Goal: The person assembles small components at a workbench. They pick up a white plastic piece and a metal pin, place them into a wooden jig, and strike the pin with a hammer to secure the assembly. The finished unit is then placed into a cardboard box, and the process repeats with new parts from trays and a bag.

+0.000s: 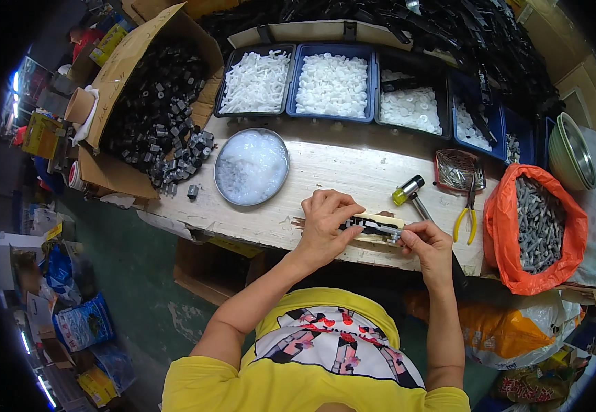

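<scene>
My left hand is closed on one end of a long, narrow black part, which sits in a pale block at the table's front edge. At the other end, my right hand pinches a small silvery metal piece against the black part. Most of the held end is hidden by my left fingers. Just beyond my right hand lies a hammer with a yellow-green and metal head, its dark handle passing beside that hand.
A round metal dish holds foamy white stuff. Bins of white plastic pieces line the back. An open carton spills black blocks at left. Pliers, a box of pins and a red bag of metal pieces stand right.
</scene>
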Demonstrator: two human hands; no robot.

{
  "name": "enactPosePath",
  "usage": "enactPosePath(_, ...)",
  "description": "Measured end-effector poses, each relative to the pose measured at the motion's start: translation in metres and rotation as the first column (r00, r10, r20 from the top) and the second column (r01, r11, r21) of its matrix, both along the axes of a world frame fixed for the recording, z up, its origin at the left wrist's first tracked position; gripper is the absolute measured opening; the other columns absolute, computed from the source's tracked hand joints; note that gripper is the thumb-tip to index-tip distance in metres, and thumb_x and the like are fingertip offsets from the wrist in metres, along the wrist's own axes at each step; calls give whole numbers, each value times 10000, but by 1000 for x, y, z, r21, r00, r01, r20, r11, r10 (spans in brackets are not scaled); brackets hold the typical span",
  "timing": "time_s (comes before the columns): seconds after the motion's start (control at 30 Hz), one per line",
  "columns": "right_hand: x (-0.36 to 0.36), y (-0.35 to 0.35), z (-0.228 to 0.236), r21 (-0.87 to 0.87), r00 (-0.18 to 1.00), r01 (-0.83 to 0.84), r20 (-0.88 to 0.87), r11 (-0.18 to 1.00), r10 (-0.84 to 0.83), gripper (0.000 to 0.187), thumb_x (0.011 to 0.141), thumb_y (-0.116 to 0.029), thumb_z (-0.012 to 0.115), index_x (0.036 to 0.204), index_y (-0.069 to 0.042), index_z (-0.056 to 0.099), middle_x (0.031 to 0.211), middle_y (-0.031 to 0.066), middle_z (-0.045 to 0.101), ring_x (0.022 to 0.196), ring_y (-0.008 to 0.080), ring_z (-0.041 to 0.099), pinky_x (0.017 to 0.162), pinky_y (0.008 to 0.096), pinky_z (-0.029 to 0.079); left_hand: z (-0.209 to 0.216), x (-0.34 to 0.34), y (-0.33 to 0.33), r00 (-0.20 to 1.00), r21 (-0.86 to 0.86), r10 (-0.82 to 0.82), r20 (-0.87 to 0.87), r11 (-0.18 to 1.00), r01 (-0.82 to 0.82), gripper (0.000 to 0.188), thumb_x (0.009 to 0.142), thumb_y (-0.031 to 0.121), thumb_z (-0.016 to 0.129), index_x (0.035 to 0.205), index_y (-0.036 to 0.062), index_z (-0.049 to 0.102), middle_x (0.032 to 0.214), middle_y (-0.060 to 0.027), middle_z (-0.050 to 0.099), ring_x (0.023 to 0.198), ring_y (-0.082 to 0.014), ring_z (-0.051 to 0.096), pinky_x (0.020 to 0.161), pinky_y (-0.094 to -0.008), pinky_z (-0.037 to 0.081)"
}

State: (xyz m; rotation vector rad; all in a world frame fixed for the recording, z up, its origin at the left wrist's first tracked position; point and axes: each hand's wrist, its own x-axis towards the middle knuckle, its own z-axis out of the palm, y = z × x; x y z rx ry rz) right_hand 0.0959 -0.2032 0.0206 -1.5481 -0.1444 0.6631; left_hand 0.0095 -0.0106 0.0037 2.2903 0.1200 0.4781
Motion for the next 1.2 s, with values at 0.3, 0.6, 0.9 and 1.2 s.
enactPosePath(0.3,0,5,1,-62,996,-52,67,997,56,87,808,-64,637,836,14,612,713,35,611,634,69,541,562,192,434,0,-1,0,1000,3,14,-1,1000,-14,305,657,134,720,948,92,637,970,-22,550,977,-205,433,832,-348,268)
enactPosePath(0.6,5,5,1,-36,996,-85,19,996,85,77,808,-58,629,818,16,611,691,35,614,591,68,524,548,191,428,-1,-2,0,1000,9,2,-11,1000,-2,310,666,145,716,961,93,638,969,-24,547,970,-201,431,830,-346,270)
enactPosePath(0.9,10,8,-2,-21,992,-118,-44,993,117,64,812,-51,620,817,13,610,698,45,619,591,68,527,545,187,430,-1,-2,0,1000,9,-5,4,1000,5,310,662,141,719,957,93,640,957,-23,548,949,-197,438,826,-340,271)
enactPosePath(1.2,2,8,-12,-172,986,-55,145,984,81,75,807,-74,638,793,-10,599,630,-15,558,551,29,462,493,172,358,-5,-3,0,998,41,-20,52,999,18,168,642,105,717,799,122,659,896,9,559,914,-190,445,803,-353,268)
